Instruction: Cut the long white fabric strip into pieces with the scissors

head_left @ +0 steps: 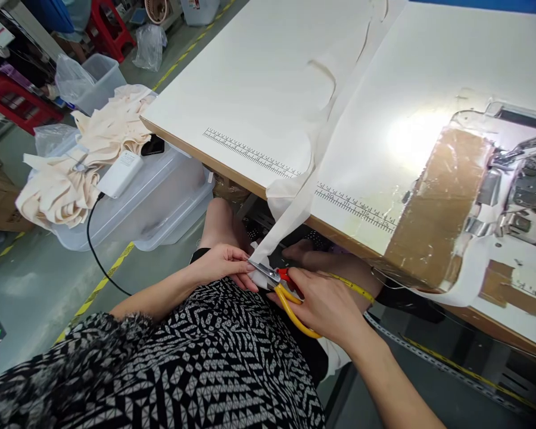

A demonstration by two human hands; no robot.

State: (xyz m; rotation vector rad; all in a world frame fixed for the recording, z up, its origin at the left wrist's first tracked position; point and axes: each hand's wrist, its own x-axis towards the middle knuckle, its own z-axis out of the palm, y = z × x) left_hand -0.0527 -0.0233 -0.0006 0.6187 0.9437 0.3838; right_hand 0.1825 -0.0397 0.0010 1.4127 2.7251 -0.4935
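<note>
Over my lap, my right hand [324, 301] is closed round a pair of scissors [290, 307] with yellow and red handles. The blades point left, toward the fingertips of my left hand [227, 266]. My left hand pinches the end of a white fabric strip [286, 221], right at the blade tips. From there the strip runs up over the table's front edge and away across the tabletop. Whether the blades are fully closed on the cloth is too small to tell.
A white table [259, 71] with printed rulers spans the front. On its right stands a sewing machine [527, 196] beside a taped cardboard piece [442, 202]. Leftward, cream fabric pieces [111, 128] and a white power bank [121, 174] lie on a clear plastic bin [161, 190].
</note>
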